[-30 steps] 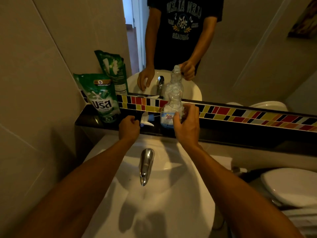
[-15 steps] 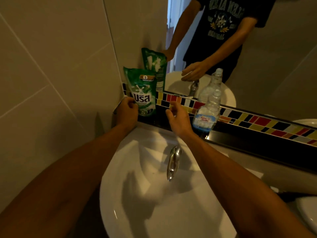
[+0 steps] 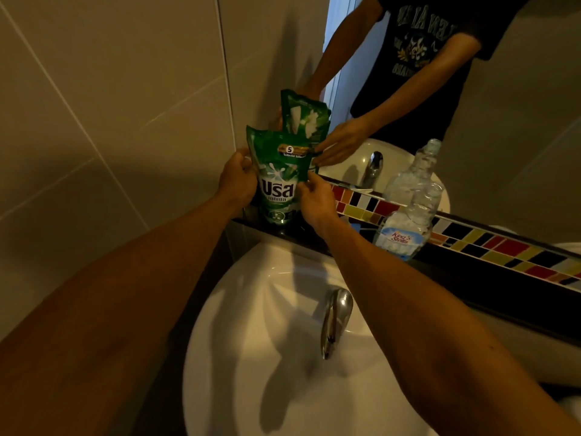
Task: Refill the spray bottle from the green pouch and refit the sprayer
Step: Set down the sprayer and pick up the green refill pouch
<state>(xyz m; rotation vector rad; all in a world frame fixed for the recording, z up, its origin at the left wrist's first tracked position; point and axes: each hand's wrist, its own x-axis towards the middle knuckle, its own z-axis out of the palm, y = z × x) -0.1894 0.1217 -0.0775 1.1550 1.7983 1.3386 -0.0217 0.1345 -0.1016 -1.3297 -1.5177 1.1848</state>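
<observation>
The green pouch [image 3: 278,177] stands upright on the dark ledge [image 3: 490,278] in the corner by the tiled wall. My left hand [image 3: 237,180] grips its left side and my right hand [image 3: 314,201] holds its right edge with the fingertips. The clear spray bottle [image 3: 408,220], with a blue and white label and no sprayer on its neck, stands on the ledge to the right, apart from both hands. A bit of the white sprayer [image 3: 347,221] shows on the ledge just behind my right wrist, mostly hidden.
A white basin [image 3: 251,357] with a chrome tap [image 3: 333,319] lies below my arms. A mirror [image 3: 518,121] above a strip of coloured tiles [image 3: 503,247] repeats the pouch, bottle and person. Tiled walls close in on the left.
My right hand let go of the bottle and moved left. Both hands reached the pouch and now hold it on either side. The camera turned left towards the corner.
</observation>
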